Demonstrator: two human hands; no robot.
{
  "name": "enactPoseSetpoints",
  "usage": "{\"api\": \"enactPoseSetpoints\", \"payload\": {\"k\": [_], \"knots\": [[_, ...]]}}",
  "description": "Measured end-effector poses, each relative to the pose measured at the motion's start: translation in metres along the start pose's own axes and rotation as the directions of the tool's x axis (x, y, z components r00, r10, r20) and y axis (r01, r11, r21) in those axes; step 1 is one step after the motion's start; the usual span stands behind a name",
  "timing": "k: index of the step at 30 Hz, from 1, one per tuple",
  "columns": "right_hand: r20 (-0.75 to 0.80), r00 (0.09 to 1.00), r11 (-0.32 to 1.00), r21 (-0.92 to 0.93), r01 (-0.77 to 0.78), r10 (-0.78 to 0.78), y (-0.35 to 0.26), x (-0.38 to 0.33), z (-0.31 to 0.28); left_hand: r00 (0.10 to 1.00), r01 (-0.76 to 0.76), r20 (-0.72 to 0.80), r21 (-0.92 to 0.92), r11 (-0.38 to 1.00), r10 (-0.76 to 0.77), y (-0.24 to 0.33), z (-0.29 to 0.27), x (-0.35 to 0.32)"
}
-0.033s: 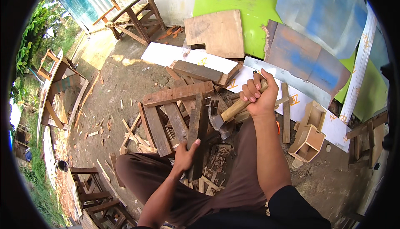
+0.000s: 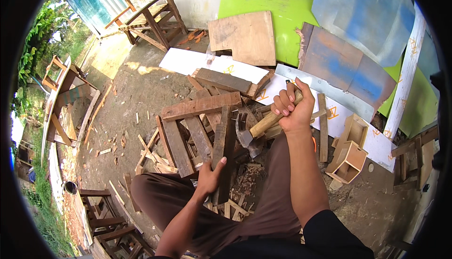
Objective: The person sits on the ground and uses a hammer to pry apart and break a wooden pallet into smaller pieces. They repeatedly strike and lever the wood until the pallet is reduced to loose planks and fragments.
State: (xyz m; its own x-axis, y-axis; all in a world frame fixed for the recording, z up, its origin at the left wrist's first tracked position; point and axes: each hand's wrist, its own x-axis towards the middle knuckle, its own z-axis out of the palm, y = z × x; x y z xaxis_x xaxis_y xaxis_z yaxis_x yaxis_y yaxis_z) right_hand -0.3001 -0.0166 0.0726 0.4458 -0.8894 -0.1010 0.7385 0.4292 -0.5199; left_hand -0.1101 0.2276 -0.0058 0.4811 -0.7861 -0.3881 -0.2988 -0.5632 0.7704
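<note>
My right hand (image 2: 291, 108) is wrapped round the wooden handle of a claw hammer (image 2: 266, 123). Its metal head is low and to the left, close beside a dark wooden plank (image 2: 221, 141). The fingers and thumb of my left hand (image 2: 208, 177) grip that plank near its lower end, between my knees. A reddish-brown crosspiece (image 2: 202, 106) meets the plank's upper end, and two more slats (image 2: 176, 148) run down from it on the left. How the pieces are joined cannot be made out.
Wood scraps (image 2: 162, 164) litter the ground around my legs. Beyond the slats lies a thick dark board (image 2: 223, 80). A small wooden box (image 2: 347, 162) stands to the right. Farther off are a wooden chair (image 2: 153, 23), a plywood sheet (image 2: 242, 37) and a green panel (image 2: 263, 4).
</note>
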Motion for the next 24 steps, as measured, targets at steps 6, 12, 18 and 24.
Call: {"api": "enactPoseSetpoints", "payload": {"k": [6,12,18,24], "knots": [[0.007,0.996,0.996,0.006,0.087,-0.087,0.001,-0.004,0.004,0.977,0.179,0.149,-0.180,0.967,-0.153,-0.016,0.009,0.007],[0.060,0.983,0.985,-0.004,0.173,-0.173,0.016,-0.011,0.012,0.981,0.170,0.160,-0.435,0.884,-0.110,-0.018,0.023,0.004],[0.136,0.968,0.960,-0.162,0.230,-0.209,0.048,-0.022,0.030,0.940,0.339,0.248,-0.627,0.701,-0.233,-0.009,0.055,-0.016],[0.261,0.927,0.905,-0.261,0.337,-0.270,0.069,-0.040,0.038,0.948,0.315,0.278,-0.892,0.324,-0.156,-0.017,0.107,-0.026]]}}
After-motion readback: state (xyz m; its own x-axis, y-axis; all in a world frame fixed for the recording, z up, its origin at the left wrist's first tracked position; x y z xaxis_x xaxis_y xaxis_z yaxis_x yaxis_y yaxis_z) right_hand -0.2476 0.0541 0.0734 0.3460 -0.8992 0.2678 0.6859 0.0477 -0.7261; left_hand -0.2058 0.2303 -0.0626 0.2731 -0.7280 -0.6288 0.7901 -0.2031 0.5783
